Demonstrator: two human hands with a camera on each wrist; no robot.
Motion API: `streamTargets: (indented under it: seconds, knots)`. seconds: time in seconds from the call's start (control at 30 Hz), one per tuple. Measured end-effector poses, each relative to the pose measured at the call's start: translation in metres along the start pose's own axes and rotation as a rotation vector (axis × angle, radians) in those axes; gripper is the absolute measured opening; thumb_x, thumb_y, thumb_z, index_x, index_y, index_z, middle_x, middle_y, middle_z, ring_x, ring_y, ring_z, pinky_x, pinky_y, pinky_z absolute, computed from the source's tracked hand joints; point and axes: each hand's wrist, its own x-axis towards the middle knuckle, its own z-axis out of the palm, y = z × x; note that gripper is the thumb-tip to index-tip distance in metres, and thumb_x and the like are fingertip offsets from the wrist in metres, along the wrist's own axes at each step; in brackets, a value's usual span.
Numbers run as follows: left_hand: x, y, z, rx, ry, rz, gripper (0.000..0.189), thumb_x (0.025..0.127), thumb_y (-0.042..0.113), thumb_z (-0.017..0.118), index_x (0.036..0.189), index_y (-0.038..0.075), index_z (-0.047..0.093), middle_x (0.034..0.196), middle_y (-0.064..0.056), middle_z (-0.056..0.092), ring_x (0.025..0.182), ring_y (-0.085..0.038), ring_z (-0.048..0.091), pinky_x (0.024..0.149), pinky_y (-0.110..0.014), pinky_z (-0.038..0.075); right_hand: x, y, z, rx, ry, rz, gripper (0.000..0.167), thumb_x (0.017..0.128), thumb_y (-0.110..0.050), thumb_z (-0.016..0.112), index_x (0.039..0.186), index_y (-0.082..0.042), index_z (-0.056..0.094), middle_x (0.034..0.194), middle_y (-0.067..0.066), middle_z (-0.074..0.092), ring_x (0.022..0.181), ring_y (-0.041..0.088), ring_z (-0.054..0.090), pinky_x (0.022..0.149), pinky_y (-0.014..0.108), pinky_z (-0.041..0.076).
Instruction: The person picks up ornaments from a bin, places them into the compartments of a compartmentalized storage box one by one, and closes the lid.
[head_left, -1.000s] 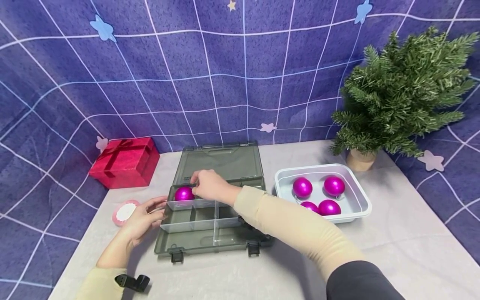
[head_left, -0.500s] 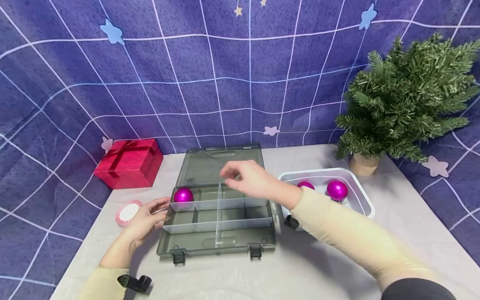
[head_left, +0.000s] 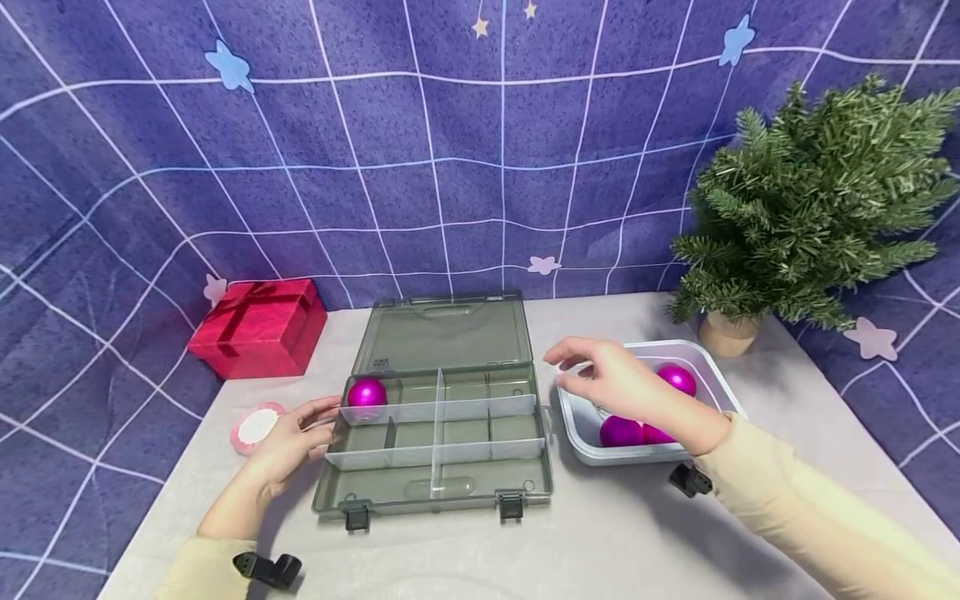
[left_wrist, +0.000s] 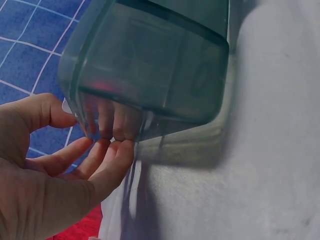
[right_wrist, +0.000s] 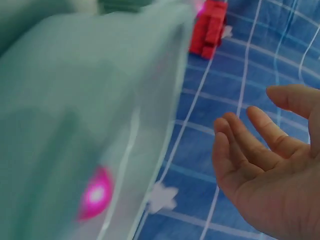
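Note:
A green-grey translucent organizer box (head_left: 450, 479) lies with its lid (head_left: 446, 333) folded back. One shiny magenta ball ornament (head_left: 367, 396) sits in its back-left compartment. My left hand (head_left: 296, 437) is at the box's left side; in the left wrist view its fingertips (left_wrist: 125, 147) touch the end wall. My right hand (head_left: 618, 379) is over the left part of a white tub (head_left: 588, 452), fingers loosely bent and nothing held. Inside the tub show magenta ornaments, one (head_left: 677, 381) at the back and two (head_left: 621, 432) in front; the hand hides part of the inside.
A red gift box (head_left: 258, 329) stands at the back left. Nearer is a pink-rimmed roll (head_left: 255, 427), beside my left hand. A small artificial fir tree (head_left: 810, 208) stands behind the tub at the right. A purple grid-patterned cloth (head_left: 465, 192) hangs behind the table.
My right hand has let go of the ornament in the back-left compartment and moved right, over the box to the tub. My left hand stays by the box.

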Motion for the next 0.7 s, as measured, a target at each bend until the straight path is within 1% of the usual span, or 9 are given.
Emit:
streamTargets:
  seconds: [0.07, 0.17, 0.33, 0.5, 0.63, 0.7]
  knots:
    - [0.0, 0.001, 0.001, -0.005, -0.001, 0.001, 0.064, 0.092, -0.007, 0.052, 0.152, -0.011, 0.032, 0.15, -0.035, 0.036, 0.105, -0.01, 0.059, 0.085, -0.032, 0.052, -0.008, 0.013, -0.006, -0.009, 0.005, 0.029, 0.026, 0.095, -0.008, 0.068, 0.12, -0.001, 0.068, 0.121, 0.015, 0.069, 0.109, 0.034, 0.066, 0.091, 0.046, 0.055]
    - [0.001, 0.001, 0.002, -0.011, -0.003, 0.006, 0.063, 0.092, -0.007, 0.051, 0.152, -0.012, 0.031, 0.15, -0.036, 0.037, 0.105, -0.01, 0.06, 0.085, -0.032, 0.053, -0.016, 0.032, -0.016, -0.012, 0.01, 0.094, 0.028, 0.094, -0.008, 0.07, 0.121, 0.0, 0.067, 0.122, 0.018, 0.068, 0.11, 0.038, 0.066, 0.093, 0.049, 0.054]
    - [-0.001, 0.0, 0.001, -0.001, 0.007, 0.013, 0.062, 0.093, -0.007, 0.051, 0.152, -0.012, 0.031, 0.149, -0.036, 0.038, 0.105, -0.009, 0.061, 0.085, -0.031, 0.053, -0.022, 0.055, -0.029, -0.017, 0.005, 0.182, 0.03, 0.092, -0.007, 0.071, 0.12, 0.004, 0.067, 0.122, 0.024, 0.066, 0.112, 0.043, 0.064, 0.096, 0.054, 0.05]
    - [-0.003, 0.0, 0.001, 0.006, 0.002, 0.019, 0.061, 0.095, -0.006, 0.05, 0.152, -0.013, 0.03, 0.148, -0.036, 0.038, 0.106, -0.008, 0.061, 0.085, -0.031, 0.053, -0.023, 0.068, -0.035, -0.065, 0.001, 0.206, 0.037, 0.089, -0.009, 0.071, 0.121, 0.008, 0.066, 0.12, 0.027, 0.067, 0.111, 0.045, 0.063, 0.098, 0.056, 0.048]
    - [-0.002, 0.0, 0.002, 0.0, -0.005, 0.02, 0.06, 0.096, -0.005, 0.051, 0.152, -0.014, 0.03, 0.148, -0.036, 0.037, 0.106, -0.009, 0.061, 0.086, -0.03, 0.053, -0.021, 0.075, -0.037, -0.122, 0.006, 0.221, 0.038, 0.089, -0.01, 0.071, 0.122, 0.008, 0.068, 0.115, 0.024, 0.07, 0.107, 0.042, 0.066, 0.095, 0.055, 0.049]
    - [-0.001, 0.001, 0.003, -0.005, -0.006, 0.019, 0.06, 0.097, -0.005, 0.051, 0.152, -0.014, 0.029, 0.149, -0.037, 0.037, 0.106, -0.009, 0.061, 0.087, -0.03, 0.053, -0.02, 0.076, -0.036, -0.128, 0.004, 0.241, 0.038, 0.089, -0.011, 0.072, 0.122, 0.007, 0.068, 0.114, 0.022, 0.072, 0.108, 0.041, 0.066, 0.096, 0.055, 0.049]
